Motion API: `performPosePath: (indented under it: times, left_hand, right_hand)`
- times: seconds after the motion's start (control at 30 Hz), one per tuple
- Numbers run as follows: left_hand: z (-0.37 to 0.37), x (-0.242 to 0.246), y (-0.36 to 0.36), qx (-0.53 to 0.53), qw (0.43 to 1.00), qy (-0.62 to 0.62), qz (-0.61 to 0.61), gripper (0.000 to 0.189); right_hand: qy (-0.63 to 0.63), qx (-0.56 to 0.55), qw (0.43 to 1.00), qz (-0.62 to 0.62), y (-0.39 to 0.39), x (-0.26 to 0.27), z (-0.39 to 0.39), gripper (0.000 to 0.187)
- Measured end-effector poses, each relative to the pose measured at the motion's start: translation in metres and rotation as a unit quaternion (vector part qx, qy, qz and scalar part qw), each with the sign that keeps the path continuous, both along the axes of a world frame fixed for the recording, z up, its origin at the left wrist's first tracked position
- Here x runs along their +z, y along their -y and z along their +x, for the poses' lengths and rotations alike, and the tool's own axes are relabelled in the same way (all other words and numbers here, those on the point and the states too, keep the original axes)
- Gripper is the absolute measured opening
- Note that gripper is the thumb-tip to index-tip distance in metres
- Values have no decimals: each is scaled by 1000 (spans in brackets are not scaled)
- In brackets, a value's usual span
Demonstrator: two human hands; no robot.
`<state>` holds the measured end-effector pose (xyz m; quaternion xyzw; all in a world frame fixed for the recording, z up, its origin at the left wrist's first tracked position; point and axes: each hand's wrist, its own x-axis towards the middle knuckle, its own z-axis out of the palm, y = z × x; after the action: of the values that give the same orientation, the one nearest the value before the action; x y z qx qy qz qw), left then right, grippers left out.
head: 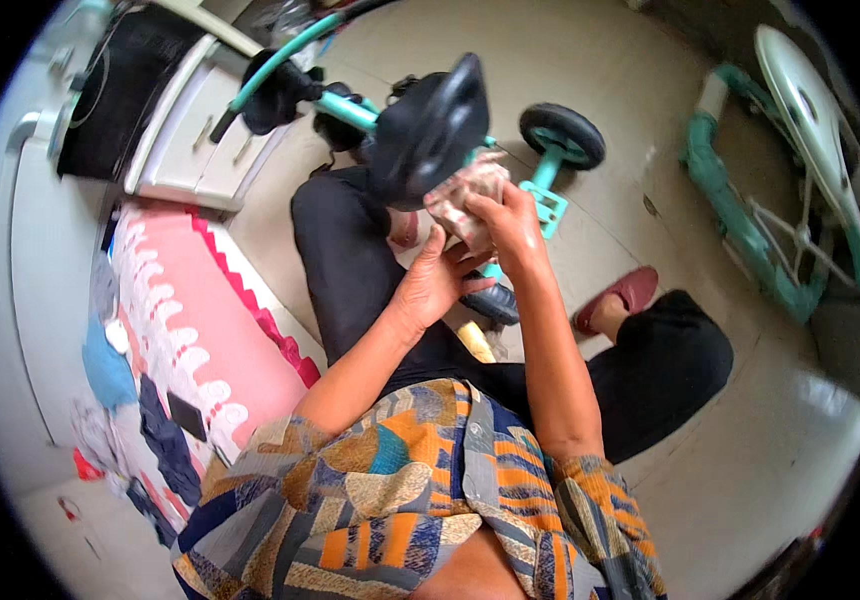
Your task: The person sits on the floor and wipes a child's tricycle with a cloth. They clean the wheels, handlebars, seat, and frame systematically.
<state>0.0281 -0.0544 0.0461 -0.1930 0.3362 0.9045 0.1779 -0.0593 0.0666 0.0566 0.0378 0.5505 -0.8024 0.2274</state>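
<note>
A crumpled pink-and-white cloth (467, 199) is in my right hand (508, 225), bunched under the fingers. My left hand (437, 281) is just below it with thumb and fingers spread; whether its fingertips touch the cloth is hard to tell. Beyond both hands stands a child's tricycle with a black saddle (433, 135) and a turquoise frame tube (347, 111). One black wheel (563, 136) shows at the right on a turquoise arm, near a slotted turquoise footplate (544, 208). Another wheel (493, 302) is partly hidden beneath my forearms.
To the left is a bed with a pink, scalloped cover (212, 300), holding clothes (167, 435) and a dark phone-like object (187, 415). A white cabinet (189, 142) stands at the upper left. Against the right side leans a turquoise-and-white frame (730, 202). My red shoe (617, 296) rests on the tiled floor (670, 150).
</note>
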Motion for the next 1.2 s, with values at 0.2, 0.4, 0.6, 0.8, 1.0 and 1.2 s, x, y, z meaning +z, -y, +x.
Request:
performPosePath:
  times: [0.2, 0.4, 0.6, 0.8, 1.0, 1.2]
  left_hand:
    - [-5, -8, -3, 78, 993, 13, -88, 19]
    - [8, -3, 11, 184, 977, -19, -109, 23]
    - [19, 7, 41, 314, 926, 8, -209, 30]
    - [-12, 15, 63, 187, 909, -34, -370, 36]
    - [-35, 10, 52, 141, 813, -129, -550, 43]
    - [-44, -3, 49, 128, 828, -170, -518, 45]
  right_hand:
    - [60, 64, 996, 9, 9, -7, 31, 14]
    - [-154, 100, 968, 171, -10, -7, 38, 23]
    - [-176, -14, 969, 174, -9, 49, 14, 63]
    - [-109, 36, 989, 97, 5, 54, -13, 79]
    - [70, 87, 992, 55, 1, -18, -50, 74]
    - [130, 52, 990, 3, 20, -72, -68, 75]
